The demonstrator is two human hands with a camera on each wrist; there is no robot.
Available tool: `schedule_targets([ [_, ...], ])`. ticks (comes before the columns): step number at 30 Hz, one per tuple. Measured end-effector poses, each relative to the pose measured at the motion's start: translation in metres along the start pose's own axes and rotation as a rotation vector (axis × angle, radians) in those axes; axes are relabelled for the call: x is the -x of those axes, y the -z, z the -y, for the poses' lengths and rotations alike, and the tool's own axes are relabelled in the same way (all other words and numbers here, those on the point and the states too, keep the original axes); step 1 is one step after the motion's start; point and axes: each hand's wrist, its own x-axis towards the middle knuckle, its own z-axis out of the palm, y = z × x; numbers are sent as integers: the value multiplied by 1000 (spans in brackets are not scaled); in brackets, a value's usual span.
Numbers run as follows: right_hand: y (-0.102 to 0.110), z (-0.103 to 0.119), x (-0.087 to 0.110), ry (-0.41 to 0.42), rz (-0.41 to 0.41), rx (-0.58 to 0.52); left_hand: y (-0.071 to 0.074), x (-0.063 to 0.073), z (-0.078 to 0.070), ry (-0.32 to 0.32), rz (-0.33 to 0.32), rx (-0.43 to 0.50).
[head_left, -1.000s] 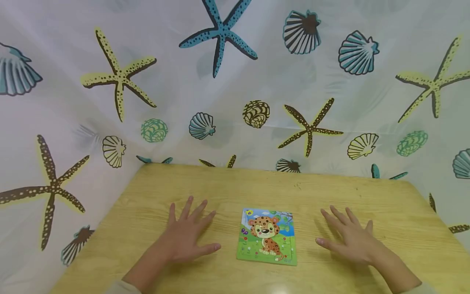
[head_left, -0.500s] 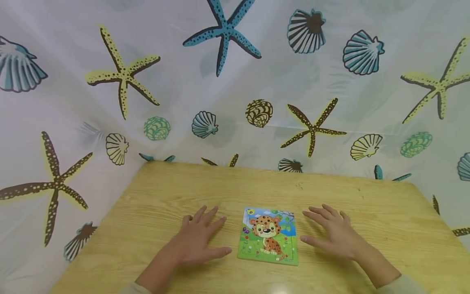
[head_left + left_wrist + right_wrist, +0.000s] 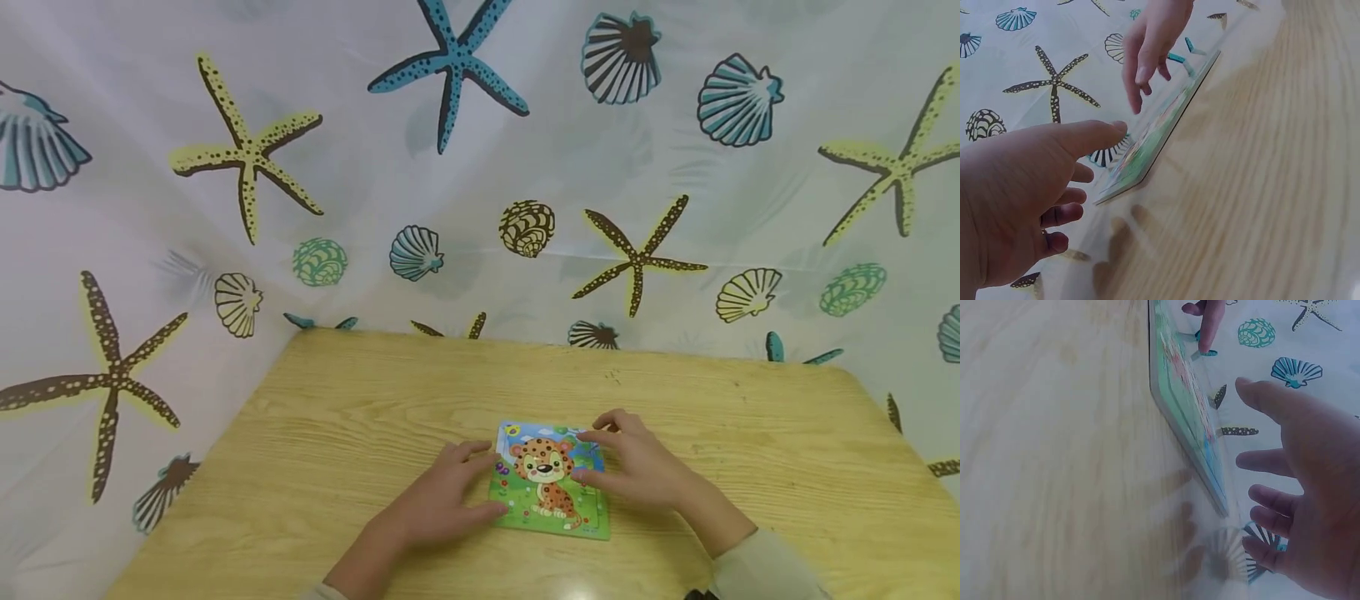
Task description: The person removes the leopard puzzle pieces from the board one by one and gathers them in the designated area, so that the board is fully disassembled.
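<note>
The leopard picture board (image 3: 547, 485) lies flat on the worktop (image 3: 360, 408), the left hand (image 3: 444, 502) and right hand (image 3: 637, 468) at opposite sides, empty with fingers loosely spread, so even lowering, fingertips meeting both edges together, should keep it from skidding.

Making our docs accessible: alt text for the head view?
A person's left hand and right hand hover at opposite sides of a square picture board showing a cartoon leopard, lying flat on a wooden table. White fabric printed with starfish and shells fills the background.
</note>
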Motion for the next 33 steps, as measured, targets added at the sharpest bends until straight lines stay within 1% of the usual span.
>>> schedule_targets([
  [3,-5,3,-8,18,20,-23,-4,-1,-4,-6,-7,66],
  [8,-11,8,-19,-5,84,-67,-12,-3,-7,-10,-21,131],
  [10,-13,11,-24,-14,121,-92,-15,-4,-7,-6,-49,133],
  [13,-16,15,-32,-2,165,-116,-19,-5,-6,0,-113,134],
  [16,-19,19,-39,28,182,-112,-23,-5,-5,6,-163,147],
  [18,-21,21,-43,44,184,-97,-25,-5,-4,8,-176,155],
  [21,-23,25,-47,35,193,-64,-28,-6,-4,8,-181,163],
  [25,-25,32,-54,-36,217,-59,-30,-6,-4,9,-181,172],
  [27,-25,35,-58,-63,219,-65,-30,-7,-4,5,-183,170],
  [29,-27,39,-62,-72,213,-70,-29,-6,-3,1,-186,167],
  [33,-30,42,-66,-93,188,-118,-29,-5,-2,-10,-173,172],
])
